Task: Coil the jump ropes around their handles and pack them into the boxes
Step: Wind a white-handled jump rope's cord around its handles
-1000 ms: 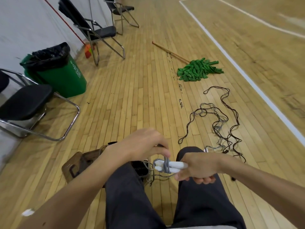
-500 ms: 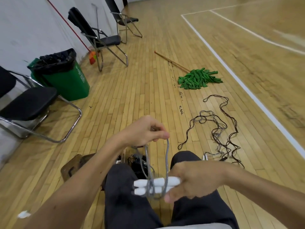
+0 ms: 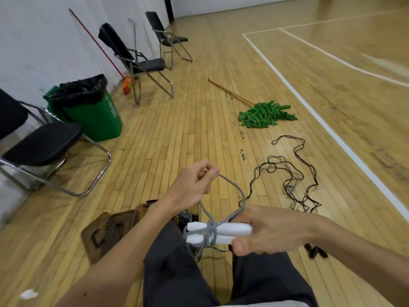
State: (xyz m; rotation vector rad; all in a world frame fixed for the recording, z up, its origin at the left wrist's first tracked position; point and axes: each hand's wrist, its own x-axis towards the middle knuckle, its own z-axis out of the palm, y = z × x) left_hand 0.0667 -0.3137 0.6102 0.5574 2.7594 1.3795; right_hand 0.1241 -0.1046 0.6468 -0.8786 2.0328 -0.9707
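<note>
View from a person's head, looking down over knees in dark trousers (image 3: 177, 273) to a wooden floor (image 3: 177, 134).

The right hand (image 3: 270, 231) is low and centre. Its grip is closed, fingers and thumb curled round one end of two white handles (image 3: 221, 232), which lie side by side and point left. That end is hidden inside the hand.

A grey rope (image 3: 238, 192) is wound several times round the middle of the handles. From there a loop rises to the left hand (image 3: 194, 185), held higher up. Its grip is a pinch, thumb and fingertips pressed on the top of the loop. The rope's tail hangs under the handles and is lost between the knees.

A brown box (image 3: 106, 233) sits on the floor at lower left, partly covered by the left forearm and knee. Its contents are a dark tangle, hard to make out.

More loose ropes (image 3: 292, 180), black and grey, lie snarled on the floor to the right. A dark shape (image 3: 314, 252) under the right forearm is too cut off to name.

Farther off are a green mop (image 3: 265, 115), a green bin (image 3: 95, 116) and folding chairs (image 3: 141, 63) by the wall.
</note>
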